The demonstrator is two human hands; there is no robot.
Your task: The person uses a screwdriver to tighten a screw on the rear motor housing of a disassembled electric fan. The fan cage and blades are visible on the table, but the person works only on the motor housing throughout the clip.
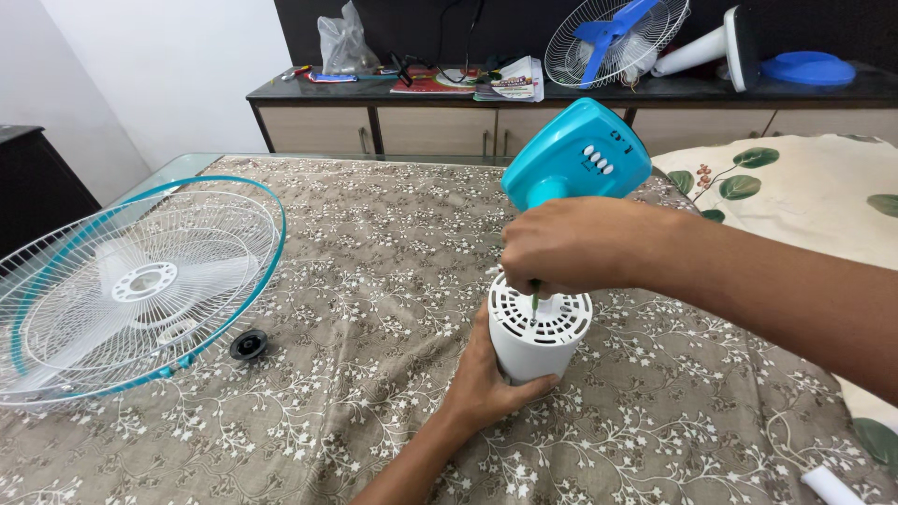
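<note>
A single head-worn view looks down and forward, close over the cloth-covered table (374,243). It faces the dark sideboard (561,93) against the far wall.

left hand (488,374) cupped, fingers wrapped; right hand (561,248) fisted above, knuckles up.

White motor housing (538,337), floral brown tablecloth (374,243)
</note>
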